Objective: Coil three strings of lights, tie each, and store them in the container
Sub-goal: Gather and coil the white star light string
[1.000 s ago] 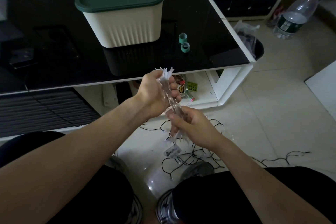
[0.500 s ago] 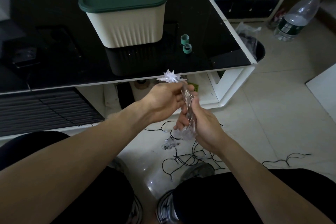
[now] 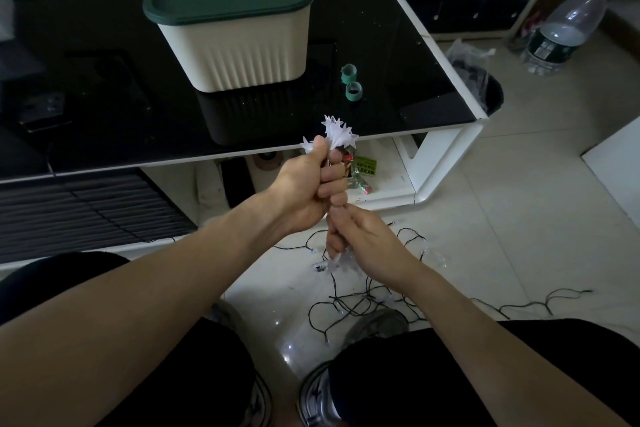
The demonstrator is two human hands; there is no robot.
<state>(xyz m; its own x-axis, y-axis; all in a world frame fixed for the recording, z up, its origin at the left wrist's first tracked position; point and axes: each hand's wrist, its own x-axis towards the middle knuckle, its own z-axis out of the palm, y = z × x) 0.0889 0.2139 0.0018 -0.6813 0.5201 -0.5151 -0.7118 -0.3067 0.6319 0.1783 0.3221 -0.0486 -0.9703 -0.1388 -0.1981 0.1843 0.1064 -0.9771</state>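
My left hand (image 3: 308, 189) is fisted around the upper end of a bundled string of lights (image 3: 337, 133), whose white star bulbs stick out above the thumb. Just below it, my right hand (image 3: 363, 243) grips the lower end of the same bundle, with more white bulbs poking out under the fingers. Another string of lights (image 3: 360, 303) on dark wire lies loose on the floor between my feet. The cream container (image 3: 239, 48) with its green lid shut stands on the black table. Two green tie bands (image 3: 351, 81) lie to its right.
The black glass table (image 3: 408, 80) has a white rim and a lower shelf holding small packets (image 3: 360, 170). A plastic water bottle (image 3: 568, 24) stands on the floor at right, near a bin with a bag (image 3: 485, 87). A blue sofa sits behind.
Both hands have closed tighter on the bundle and shifted slightly right and up. The left hand turned into a full fist, and the star bulbs now bunch above its thumb.
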